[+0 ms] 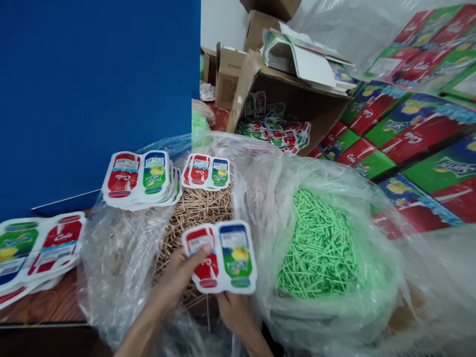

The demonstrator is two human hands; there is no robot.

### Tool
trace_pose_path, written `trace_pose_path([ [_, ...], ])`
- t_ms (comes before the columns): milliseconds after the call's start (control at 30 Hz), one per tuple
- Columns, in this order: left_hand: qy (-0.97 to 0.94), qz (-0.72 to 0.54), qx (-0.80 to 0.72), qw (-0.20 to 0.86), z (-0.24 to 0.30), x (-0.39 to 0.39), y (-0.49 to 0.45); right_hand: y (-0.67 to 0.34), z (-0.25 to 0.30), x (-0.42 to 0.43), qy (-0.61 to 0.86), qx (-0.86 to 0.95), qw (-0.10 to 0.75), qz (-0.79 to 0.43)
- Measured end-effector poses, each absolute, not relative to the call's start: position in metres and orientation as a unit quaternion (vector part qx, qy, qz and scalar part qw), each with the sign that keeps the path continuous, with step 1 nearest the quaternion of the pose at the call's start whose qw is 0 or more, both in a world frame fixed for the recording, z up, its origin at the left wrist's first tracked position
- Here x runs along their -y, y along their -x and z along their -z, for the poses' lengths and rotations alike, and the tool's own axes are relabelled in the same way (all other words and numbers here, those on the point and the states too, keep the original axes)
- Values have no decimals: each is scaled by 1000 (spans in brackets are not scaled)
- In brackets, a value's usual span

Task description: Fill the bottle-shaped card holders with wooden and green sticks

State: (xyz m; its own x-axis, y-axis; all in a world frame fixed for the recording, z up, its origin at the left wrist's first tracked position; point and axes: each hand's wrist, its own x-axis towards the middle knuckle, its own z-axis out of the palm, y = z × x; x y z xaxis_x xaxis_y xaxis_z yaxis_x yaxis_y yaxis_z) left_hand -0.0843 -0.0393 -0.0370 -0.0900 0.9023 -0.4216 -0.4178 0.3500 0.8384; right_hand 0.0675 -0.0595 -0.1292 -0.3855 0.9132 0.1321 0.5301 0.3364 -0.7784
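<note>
Both hands hold one printed pack card with a red Cola can and a green lemon-lime can on it. My left hand pinches its left edge, thumb on the red can. My right hand supports it from below, fingers mostly hidden behind the card. Behind the card lies a clear bag of brown sticks. A clear bag of green sticks sits just to the right.
Stacks of the same cards rest on the brown sticks and at the left table edge. A blue panel stands behind. Open cardboard boxes and rows of printed cartons fill the right.
</note>
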Motion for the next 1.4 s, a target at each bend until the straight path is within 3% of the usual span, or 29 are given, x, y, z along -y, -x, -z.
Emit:
trace_pose_path([
  [133, -91, -646, -545, 526, 27, 37, 103, -61, 117, 65, 437, 706, 326, -453],
  [267, 8, -702, -544, 460, 17, 38, 111, -66, 108, 74, 428, 679, 336, -493],
  [633, 47, -684, -548, 478, 16, 46, 108, -67, 131, 84, 408, 654, 358, -527],
  [800, 52, -691, -553, 463, 17, 49, 109, -61, 111, 65, 484, 423, 380, -664],
  [967, 60, -691, -564, 449, 18, 56, 114, -64, 87, 44, 474, 224, 345, -778],
  [1133, 56, -680, -574, 453, 18, 70, 118, -70, 79, 38, 468, 360, 280, -757],
  [1300, 71, -655, -594, 462, 24, 80, 117, -77, 84, 30, 454, 621, 247, -589],
  [1400, 65, -647, -600, 466, 27, 84, 116, -80, 89, 27, 447, 660, 249, -550],
])
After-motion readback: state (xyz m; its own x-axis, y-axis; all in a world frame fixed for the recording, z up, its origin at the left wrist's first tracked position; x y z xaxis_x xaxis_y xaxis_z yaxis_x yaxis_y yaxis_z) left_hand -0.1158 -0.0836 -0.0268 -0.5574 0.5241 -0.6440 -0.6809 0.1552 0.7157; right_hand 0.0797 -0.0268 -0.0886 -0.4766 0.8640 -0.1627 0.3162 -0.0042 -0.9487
